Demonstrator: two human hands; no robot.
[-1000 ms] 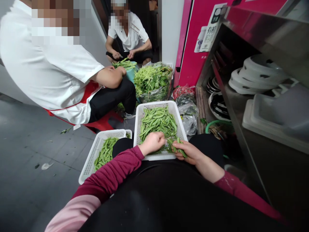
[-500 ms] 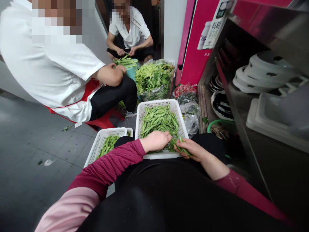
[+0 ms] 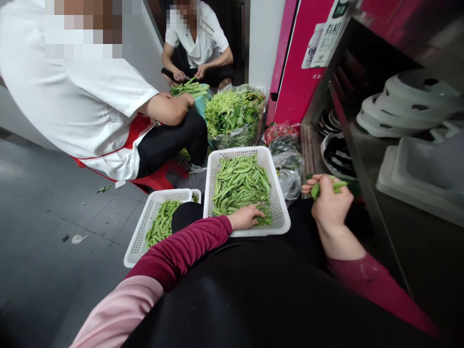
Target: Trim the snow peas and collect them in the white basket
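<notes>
A white perforated basket (image 3: 282, 212) stands in front of me, holding a heap of green pea pods (image 3: 241, 181). My left hand (image 3: 246, 217) is low over its near side, fingers slightly apart and bent down onto thin green trimmings (image 3: 266, 215). No pod shows in that hand. Out to the right, past the basket's rim, is my right hand (image 3: 331, 200), raised with its fingers curled round a few pea pods (image 3: 331, 186). A second white basket (image 3: 136, 249) with more pea pods (image 3: 161, 223) sits lower on the left, partly behind my knee.
A person in white (image 3: 108, 96) sits on a red stool (image 3: 159, 176) at left; another person (image 3: 197, 38) squats behind, handling green stalks (image 3: 190, 88). A bag of leafy greens (image 3: 235, 116) and plastic bags (image 3: 288, 164) lie beyond the basket. A metal shelf (image 3: 366, 169) borders my right.
My right hand has moved right and up, away from the basket, with pods in it. My left hand has shifted slightly right and down among the trimmings.
</notes>
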